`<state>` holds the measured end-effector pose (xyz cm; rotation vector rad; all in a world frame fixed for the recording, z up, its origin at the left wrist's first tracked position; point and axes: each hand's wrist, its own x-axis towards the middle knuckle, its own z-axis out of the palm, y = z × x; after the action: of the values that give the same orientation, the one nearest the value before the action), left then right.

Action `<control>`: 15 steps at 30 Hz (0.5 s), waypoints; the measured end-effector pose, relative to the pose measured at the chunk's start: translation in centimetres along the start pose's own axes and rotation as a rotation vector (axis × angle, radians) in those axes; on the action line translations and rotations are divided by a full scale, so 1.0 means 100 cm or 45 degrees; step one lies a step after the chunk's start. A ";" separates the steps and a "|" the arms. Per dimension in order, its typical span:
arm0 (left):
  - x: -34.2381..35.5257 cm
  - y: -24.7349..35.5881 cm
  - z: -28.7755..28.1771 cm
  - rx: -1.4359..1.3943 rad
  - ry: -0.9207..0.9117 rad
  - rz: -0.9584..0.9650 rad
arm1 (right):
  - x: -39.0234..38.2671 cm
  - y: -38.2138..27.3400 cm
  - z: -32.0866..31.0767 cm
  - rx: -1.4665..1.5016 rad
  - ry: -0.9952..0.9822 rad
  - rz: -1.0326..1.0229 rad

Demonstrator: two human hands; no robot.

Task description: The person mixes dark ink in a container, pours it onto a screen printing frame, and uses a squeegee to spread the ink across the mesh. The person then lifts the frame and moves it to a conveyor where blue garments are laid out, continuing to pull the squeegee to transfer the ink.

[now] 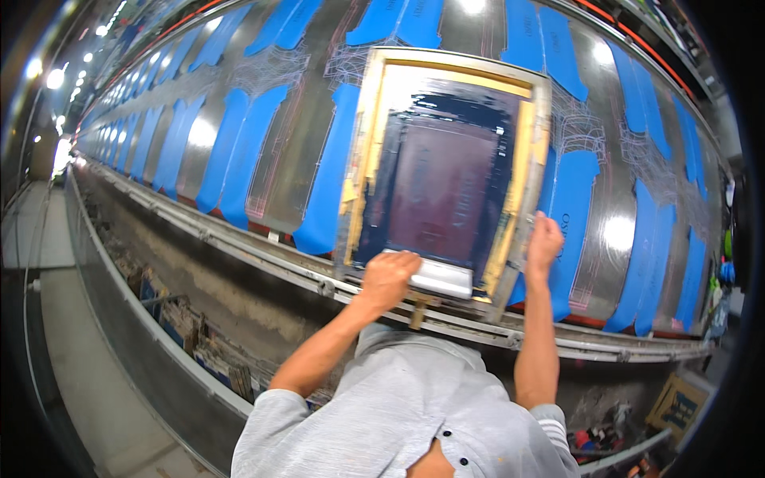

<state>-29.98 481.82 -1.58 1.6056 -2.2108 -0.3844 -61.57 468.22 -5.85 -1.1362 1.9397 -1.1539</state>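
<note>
A rectangular screen-printing frame (541, 111) with yellow tape round its inner edge lies over the long printing table, its mesh dark with ink around a purple middle. My left hand (389, 276) is closed on the left end of a silver squeegee (439, 277) lying along the near end of the mesh. My right hand (543, 243) is closed on the frame's right side, near its lower part. Blue fabric pieces (572, 231) lie on the table beside and beyond the frame, in pairs with lettering on some.
The metal table (275, 195) runs far off to the left, with rows of blue pieces and a rail (199, 215) along its near edge. A walkway (72, 334) with a low metal barrier is at the lower left. A wooden frame (677, 402) and clutter sit below at the right.
</note>
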 end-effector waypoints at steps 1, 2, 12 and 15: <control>-0.006 -0.030 -0.011 0.006 0.008 0.043 | -0.014 0.008 0.025 0.013 -0.024 0.005; -0.013 -0.062 -0.029 0.018 0.012 0.058 | -0.030 0.013 0.065 0.029 0.056 -0.208; -0.058 -0.163 -0.090 -0.030 -0.160 0.016 | -0.087 -0.023 0.180 -0.023 0.140 0.036; -0.070 -0.169 -0.089 -0.038 -0.169 0.015 | -0.086 -0.028 0.182 -0.145 0.125 0.055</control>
<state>-9.66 483.25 -1.97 1.5932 -2.2986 -0.5330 -41.80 468.30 -10.75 -1.1086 2.1176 -1.1071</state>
